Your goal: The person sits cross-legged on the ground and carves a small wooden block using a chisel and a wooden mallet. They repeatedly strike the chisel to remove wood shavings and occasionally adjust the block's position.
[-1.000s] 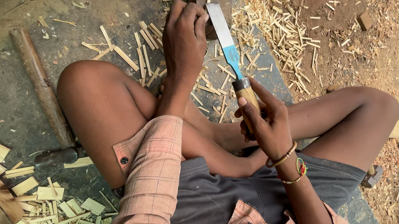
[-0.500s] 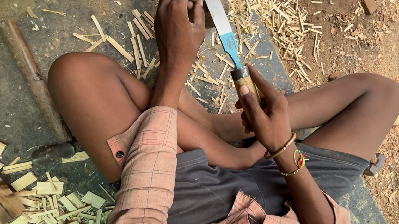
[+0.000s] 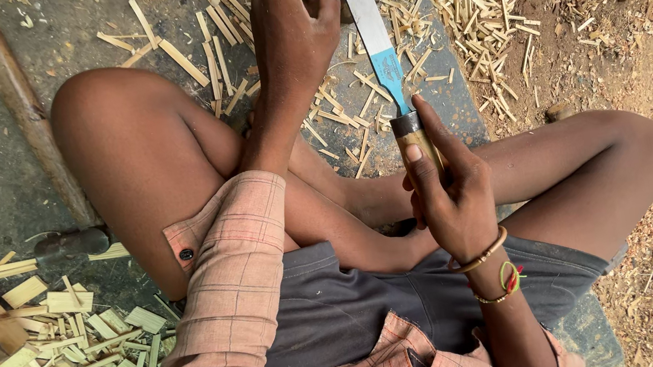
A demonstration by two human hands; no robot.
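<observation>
Sitting cross-legged. My right hand (image 3: pixel 450 191) gripping big knife (image 3: pixel 381 54) by wooden handle, blade pointing far, away from me. My left hand (image 3: pixel 295 16) curling closed just left of blade tip; can't tell what's inside.

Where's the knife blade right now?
Top centre of the head view: the knife blade rises from the right hand, right beside the left hand, above scattered wood splints.

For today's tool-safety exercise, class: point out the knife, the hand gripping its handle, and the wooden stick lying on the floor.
knife (image 3: pixel 375 38), head view, middle of the flat blade.
right hand (image 3: pixel 450 191), head view, back of the hand.
wooden stick (image 3: pixel 21 104), head view, middle of its length.
</observation>
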